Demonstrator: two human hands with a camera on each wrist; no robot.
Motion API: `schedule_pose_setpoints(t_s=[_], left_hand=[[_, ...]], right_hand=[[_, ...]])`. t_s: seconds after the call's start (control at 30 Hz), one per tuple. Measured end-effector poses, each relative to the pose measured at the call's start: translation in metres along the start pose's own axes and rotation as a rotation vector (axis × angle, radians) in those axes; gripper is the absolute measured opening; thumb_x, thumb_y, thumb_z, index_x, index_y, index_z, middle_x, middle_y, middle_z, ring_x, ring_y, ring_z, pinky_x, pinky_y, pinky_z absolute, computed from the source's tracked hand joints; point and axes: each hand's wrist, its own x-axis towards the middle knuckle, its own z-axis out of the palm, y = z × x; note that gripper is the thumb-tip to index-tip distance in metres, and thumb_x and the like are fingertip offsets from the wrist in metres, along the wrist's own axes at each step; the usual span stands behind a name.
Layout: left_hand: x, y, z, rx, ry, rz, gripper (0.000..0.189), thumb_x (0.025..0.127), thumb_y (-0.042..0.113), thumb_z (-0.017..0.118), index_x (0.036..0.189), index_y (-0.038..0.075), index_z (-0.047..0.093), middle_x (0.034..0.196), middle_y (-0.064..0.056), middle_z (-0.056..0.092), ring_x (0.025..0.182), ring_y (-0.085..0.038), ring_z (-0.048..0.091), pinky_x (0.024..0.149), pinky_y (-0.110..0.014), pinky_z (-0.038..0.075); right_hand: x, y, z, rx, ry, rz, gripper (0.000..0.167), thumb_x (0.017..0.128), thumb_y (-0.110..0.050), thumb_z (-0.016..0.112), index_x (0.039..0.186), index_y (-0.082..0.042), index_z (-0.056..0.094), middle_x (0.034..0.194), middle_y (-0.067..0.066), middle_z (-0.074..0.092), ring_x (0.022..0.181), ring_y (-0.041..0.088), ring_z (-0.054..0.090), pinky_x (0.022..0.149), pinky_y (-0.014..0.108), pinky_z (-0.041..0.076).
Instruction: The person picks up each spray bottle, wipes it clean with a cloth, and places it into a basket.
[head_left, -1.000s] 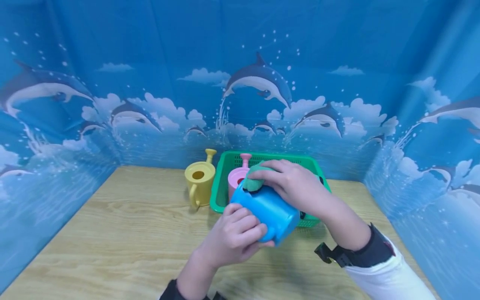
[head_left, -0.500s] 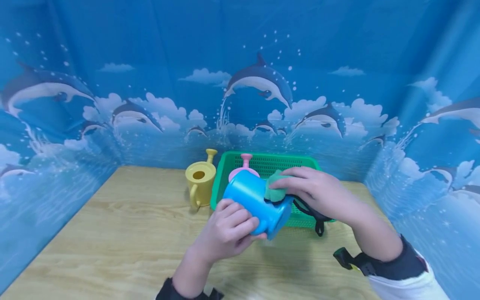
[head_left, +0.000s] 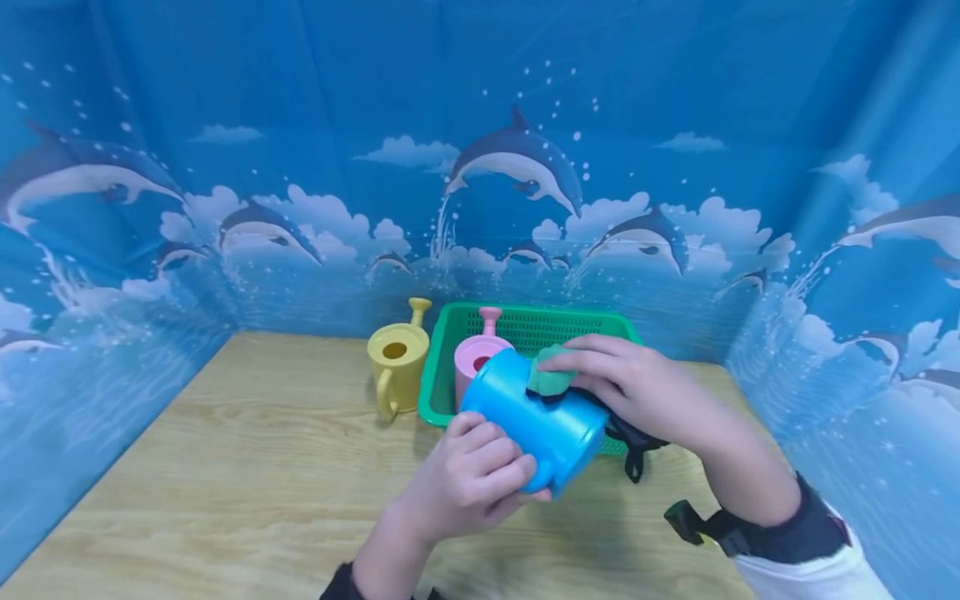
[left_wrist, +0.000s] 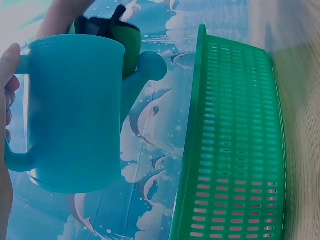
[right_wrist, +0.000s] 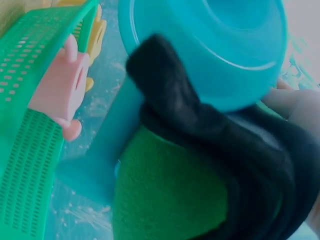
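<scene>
A blue watering can (head_left: 528,417) is held tilted above the table, in front of the basket. My left hand (head_left: 480,467) grips it by its handle; in the left wrist view the fingers wrap behind that handle and the can's spout (left_wrist: 137,82) points away. With my right hand (head_left: 645,383) I hold a green cloth pad (head_left: 551,373) with black edging against the can's upper side. In the right wrist view the pad's black strap (right_wrist: 165,80) hangs across the can's base (right_wrist: 235,55). My right thumb is mostly hidden.
Behind the can stands a green perforated basket (head_left: 450,317) with a pink watering can (head_left: 476,348) in its left end. Left of the basket, a yellow watering can (head_left: 405,371) stands on the wooden table (head_left: 285,467). A dolphin-print curtain (head_left: 330,167) walls in the back and sides.
The green pad slid along the can toward its base, then slightly back, with my right hand. My left hand shifted the can left, then right again.
</scene>
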Motion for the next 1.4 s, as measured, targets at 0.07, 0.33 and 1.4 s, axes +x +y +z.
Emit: schedule_pose_setpoints(t_s=[0.07,0.33,1.4], left_hand=[[0.001,0.003,0.000,-0.005,-0.017,-0.001,0.027,0.097,0.042,0.055,0.084,0.019,0.062,0.072,0.009,0.056,0.073,-0.008,0.054,0.075,-0.027,0.043],[0.006,0.009,0.002,-0.007,-0.010,0.054,0.025,0.096,0.042,0.056,0.083,0.021,0.061,0.074,0.010,0.057,0.072,-0.006,0.054,0.074,-0.025,0.041],[-0.002,-0.007,-0.003,0.039,0.038,0.005,0.028,0.097,0.040,0.055,0.082,0.018,0.061,0.069,0.008,0.052,0.067,-0.009,0.052,0.070,-0.029,0.042]], right_hand=[[0.005,0.000,0.004,0.009,-0.008,0.028,0.035,0.092,-0.005,0.062,0.122,-0.025,0.064,0.119,-0.002,0.064,0.110,0.020,0.061,0.083,0.038,0.054],[0.017,0.003,0.011,0.039,-0.057,0.105,0.032,0.098,-0.013,0.056,0.128,-0.025,0.060,0.124,-0.003,0.063,0.115,0.020,0.060,0.085,0.039,0.052],[-0.015,0.010,-0.005,0.078,-0.073,0.054,0.042,0.093,0.001,0.059,0.127,-0.024,0.060,0.121,-0.005,0.064,0.110,0.016,0.062,0.083,0.034,0.055]])
